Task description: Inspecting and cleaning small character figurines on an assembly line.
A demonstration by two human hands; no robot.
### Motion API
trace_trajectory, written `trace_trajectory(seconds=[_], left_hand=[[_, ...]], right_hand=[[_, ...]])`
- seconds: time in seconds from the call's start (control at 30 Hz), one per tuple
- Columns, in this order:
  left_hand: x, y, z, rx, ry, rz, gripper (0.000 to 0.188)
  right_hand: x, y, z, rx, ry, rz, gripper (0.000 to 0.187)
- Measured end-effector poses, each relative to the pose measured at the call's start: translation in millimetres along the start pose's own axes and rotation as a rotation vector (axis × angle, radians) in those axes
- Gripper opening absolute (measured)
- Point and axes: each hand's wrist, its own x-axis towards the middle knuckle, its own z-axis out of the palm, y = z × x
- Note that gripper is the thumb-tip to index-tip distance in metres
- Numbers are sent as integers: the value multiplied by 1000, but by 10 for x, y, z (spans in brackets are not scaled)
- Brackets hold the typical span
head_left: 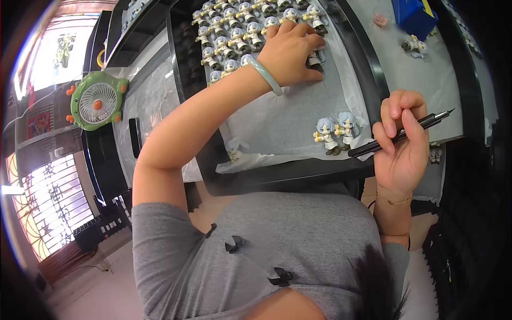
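My left hand (290,53) reaches over a black tray lined with thin white paper (272,125). Its thumb and fingers close round a small figurine (316,61) with pale hair and dark feet, partly hidden by the hand. Beyond and left of it stand several rows of like figurines (237,37). Two more figurines (335,133) stand together near the tray's front right, and one lone figurine (234,149) is at the front left. My right hand (402,128), palm up, grips a black pen-shaped tool (381,143) with a silver collar and fine dark tip pointing right.
Right of the tray, a blue container (416,18) stands on a grey-covered surface with a figurine (415,47) lying nearby. On the left are a green fan (97,101) with orange parts and a dark phone-like slab (135,137). The black tray rim (288,181) runs close before me.
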Motion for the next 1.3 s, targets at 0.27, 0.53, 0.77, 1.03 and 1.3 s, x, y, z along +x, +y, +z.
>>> trace_trajectory(seconds=[0.27, 0.53, 0.77, 1.03, 1.3], left_hand=[[-903, 37, -493, 186, -338, -23, 33], [-1452, 84, -476, -134, -507, -116, 19], [-989, 200, -697, -1665, -62, -230, 28], [-883, 333, -521, -1731, -11, 193, 63], [-891, 366, -455, -1714, 27, 337, 85]], right_hand=[[-21, -6, -13, -6, 25, 15, 10], [-15, -9, 14, -12, -2, 21, 9], [-24, -8, 33, -34, 72, 13, 9], [-21, -6, 78, -39, 97, 26, 10], [-23, -18, 96, -55, 121, 35, 7]])
